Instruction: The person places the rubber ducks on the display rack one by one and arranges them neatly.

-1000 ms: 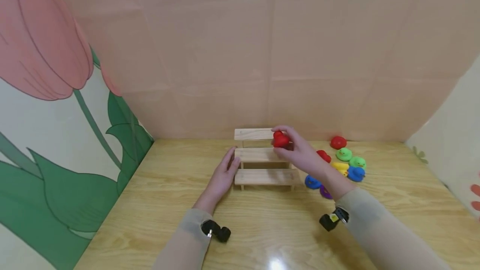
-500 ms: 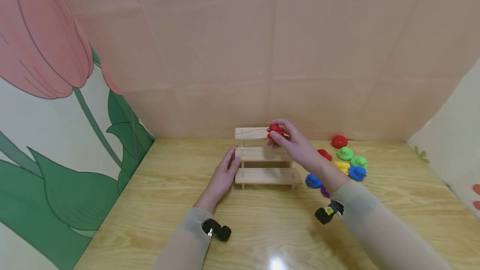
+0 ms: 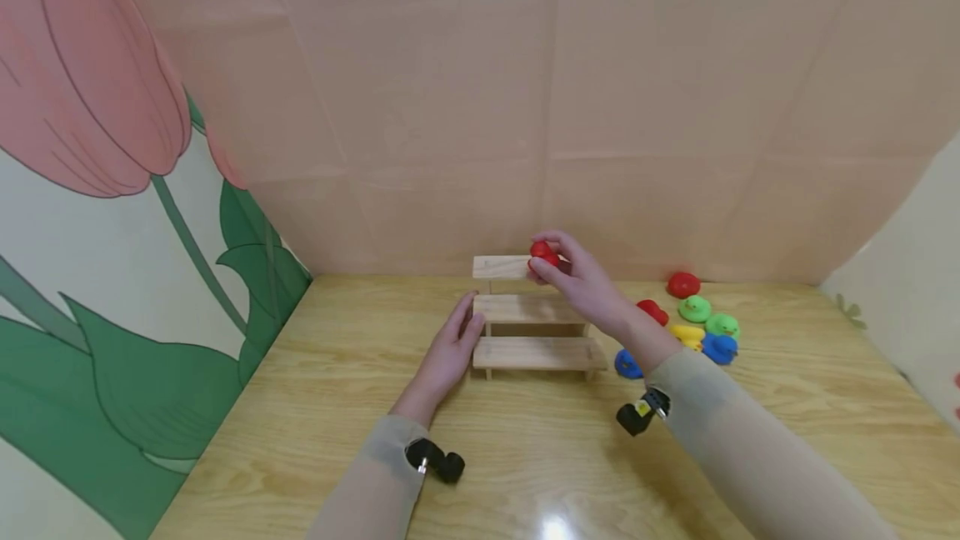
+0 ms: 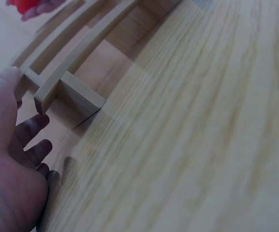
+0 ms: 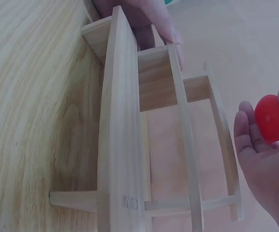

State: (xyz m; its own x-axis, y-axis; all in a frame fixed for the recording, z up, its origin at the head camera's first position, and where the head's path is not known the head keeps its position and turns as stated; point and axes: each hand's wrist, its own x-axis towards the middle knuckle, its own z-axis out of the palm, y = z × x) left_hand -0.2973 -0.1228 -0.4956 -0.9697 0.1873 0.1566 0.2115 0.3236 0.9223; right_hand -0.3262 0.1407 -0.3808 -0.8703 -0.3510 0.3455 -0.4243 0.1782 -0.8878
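Observation:
A small three-tier wooden rack (image 3: 536,352) stands on the table near the back wall. My left hand (image 3: 447,348) rests against the rack's left end, its fingers fairly straight, touching around the middle tier; in the left wrist view the thumb of the left hand (image 4: 6,159) lies at a tier's end. My right hand (image 3: 581,277) pinches a red rubber duck (image 3: 543,252) between thumb and fingers, at the right part of the top tier (image 3: 501,267). In the right wrist view the duck (image 5: 271,118) shows as a smooth red shape beside the top tier; whether it touches the wood I cannot tell.
To the right of the rack lie several rubber ducks: red (image 3: 683,285), green (image 3: 694,308), yellow (image 3: 686,335) and blue (image 3: 720,348). Another blue duck (image 3: 628,363) is partly behind my right forearm. A pinkish back wall (image 3: 420,107) closes off the table (image 3: 360,323).
My right hand has moved left and up with the red duck, from in front of the rack's right side to the top tier. The left hand stays at the rack's left end.

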